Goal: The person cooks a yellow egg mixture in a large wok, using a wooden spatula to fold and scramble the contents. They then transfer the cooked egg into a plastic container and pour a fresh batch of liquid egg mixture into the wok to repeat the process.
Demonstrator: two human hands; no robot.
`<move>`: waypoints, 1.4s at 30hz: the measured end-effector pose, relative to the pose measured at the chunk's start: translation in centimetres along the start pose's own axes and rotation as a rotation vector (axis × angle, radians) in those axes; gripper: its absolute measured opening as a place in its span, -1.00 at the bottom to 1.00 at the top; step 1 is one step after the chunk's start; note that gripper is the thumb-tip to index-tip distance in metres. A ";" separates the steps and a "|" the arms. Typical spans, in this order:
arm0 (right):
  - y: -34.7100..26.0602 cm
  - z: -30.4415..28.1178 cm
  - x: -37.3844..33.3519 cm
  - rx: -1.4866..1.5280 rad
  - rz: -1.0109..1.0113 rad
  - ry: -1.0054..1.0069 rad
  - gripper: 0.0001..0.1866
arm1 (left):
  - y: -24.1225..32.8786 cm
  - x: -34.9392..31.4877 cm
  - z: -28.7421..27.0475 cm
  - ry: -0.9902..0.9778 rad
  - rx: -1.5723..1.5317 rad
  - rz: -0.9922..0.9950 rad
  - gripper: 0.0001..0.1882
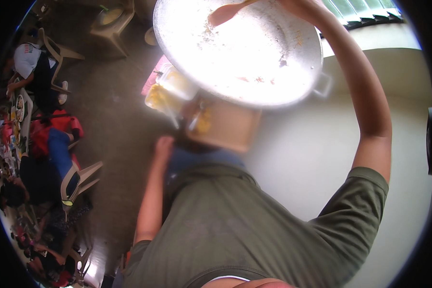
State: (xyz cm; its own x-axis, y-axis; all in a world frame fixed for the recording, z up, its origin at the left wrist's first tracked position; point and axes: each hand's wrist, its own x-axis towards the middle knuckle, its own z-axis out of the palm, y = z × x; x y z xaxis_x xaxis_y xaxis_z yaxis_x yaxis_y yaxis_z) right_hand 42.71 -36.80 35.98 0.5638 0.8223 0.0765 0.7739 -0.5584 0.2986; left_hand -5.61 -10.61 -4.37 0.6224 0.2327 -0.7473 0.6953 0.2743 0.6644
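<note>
Reaching across the metal pan (pixel 247 53), the right hand (pixel 298 6) is right of the spatula (pixel 225 14) lying inside, grip cut off; the left hand (pixel 164 144) hangs below, too blurred to tell.

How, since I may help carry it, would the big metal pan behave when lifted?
The pan is probably stiff, being metal; its breadth suggests weight; lifting by the side handle alone could tip it.

Oh, the metal wok (pixel 201 53) ran right off the top edge! At its upper right, the right hand (pixel 296 4) was cropped, grip unreadable; lower left of it, the left hand (pixel 164 144) blurred, yellow food (pixel 155 94) smeared beyond naming.
</note>
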 end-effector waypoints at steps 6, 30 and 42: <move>4.1 -5.1 -7.7 -0.284 0.223 -0.336 -0.73 | -1.6 0.0 -0.5 0.014 -0.008 0.001 -0.84; -2.0 -9.7 -10.7 -0.178 0.254 -0.014 -0.65 | -2.8 -0.1 -1.2 -0.024 0.051 0.071 -0.81; -24.8 -6.1 -35.2 1.106 1.087 -0.305 -0.65 | -4.1 7.8 2.8 0.100 0.581 0.322 -0.57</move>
State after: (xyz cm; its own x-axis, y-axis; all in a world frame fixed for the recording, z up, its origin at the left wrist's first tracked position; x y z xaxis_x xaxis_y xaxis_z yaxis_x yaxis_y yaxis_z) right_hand 1.84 -51.25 31.69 0.8956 0.0163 -0.4445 -0.2805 -0.7548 -0.5929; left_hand -2.62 -12.54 -12.95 0.8145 0.3116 -0.4894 0.5781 -0.3637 0.7304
